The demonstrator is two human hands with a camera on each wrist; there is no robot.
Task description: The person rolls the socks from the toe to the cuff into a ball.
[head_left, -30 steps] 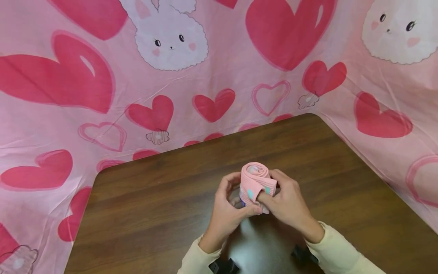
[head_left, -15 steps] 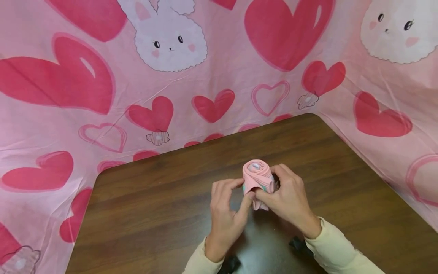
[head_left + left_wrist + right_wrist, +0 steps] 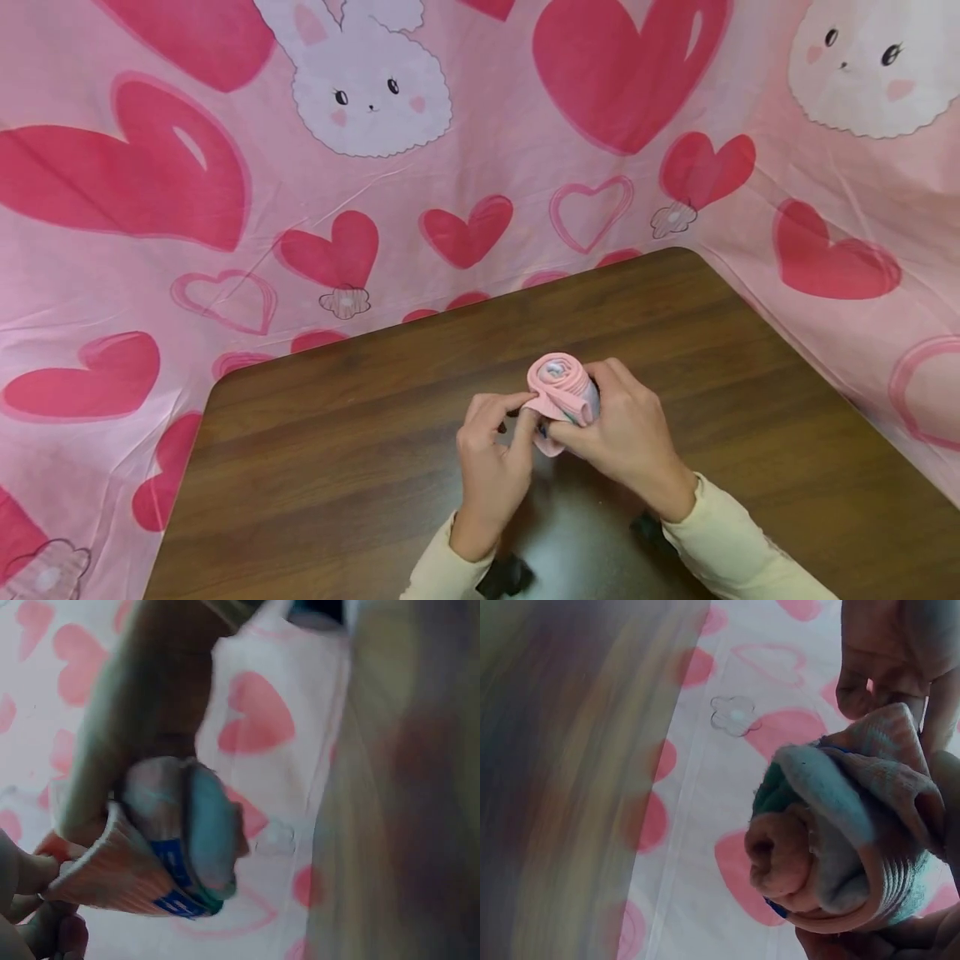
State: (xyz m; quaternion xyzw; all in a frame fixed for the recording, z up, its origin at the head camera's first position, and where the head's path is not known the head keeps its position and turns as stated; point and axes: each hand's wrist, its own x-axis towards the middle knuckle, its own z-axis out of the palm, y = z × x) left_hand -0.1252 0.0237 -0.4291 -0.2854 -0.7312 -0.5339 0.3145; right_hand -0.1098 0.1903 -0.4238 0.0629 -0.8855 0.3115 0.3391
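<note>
My right hand [image 3: 626,429] clamps the rolled pink sock [image 3: 558,392] so it can't unroll, while my left hand [image 3: 491,446] pinches its ribbed cuff beside that grip

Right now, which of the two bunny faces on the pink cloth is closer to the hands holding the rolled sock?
The left bunny face, above the left hand. It sits nearer the rolled sock than the bunny face at the top right corner, which lies far off past the right hand.
</note>
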